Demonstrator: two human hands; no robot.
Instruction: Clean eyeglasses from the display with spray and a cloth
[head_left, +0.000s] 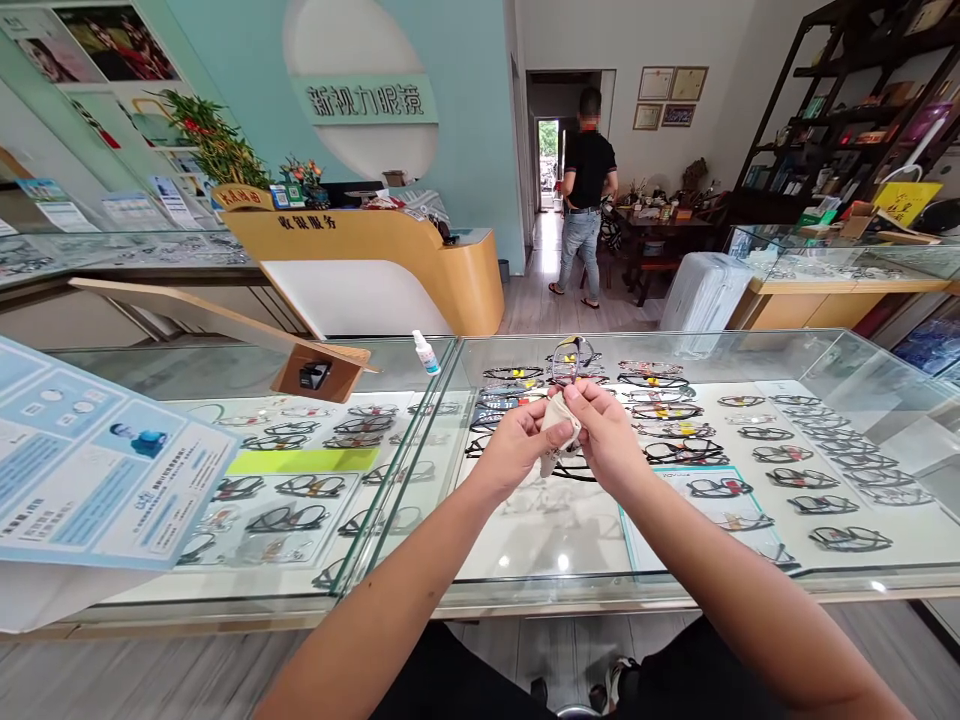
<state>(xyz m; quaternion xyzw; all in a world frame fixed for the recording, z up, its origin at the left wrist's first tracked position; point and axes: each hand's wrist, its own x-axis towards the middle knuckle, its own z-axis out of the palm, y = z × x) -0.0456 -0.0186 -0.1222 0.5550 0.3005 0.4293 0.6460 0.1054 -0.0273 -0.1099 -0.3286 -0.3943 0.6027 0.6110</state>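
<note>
Above the glass counter, both my hands are closed around a crumpled pale beige cloth [556, 422]. My left hand [519, 437] pinches the cloth from the left, thumb on top. My right hand [604, 425] grips from the other side, its thumb and fingers at the cloth's upper edge. A pair of eyeglasses [576, 350] with a dark frame rises just past my right fingertips, lower part hidden by the cloth and fingers. Whether the cloth covers a lens I cannot tell. Under the glass, rows of eyeglasses [679, 452] lie around and below my hands.
A white spray bottle [426, 354] stands on the glass counter [525, 590], left of my hands. Further left are a wooden stand [315, 375] and a blue-and-white printed card [97, 460]. Beyond the counter, a person [589, 190] in a black shirt is near a doorway.
</note>
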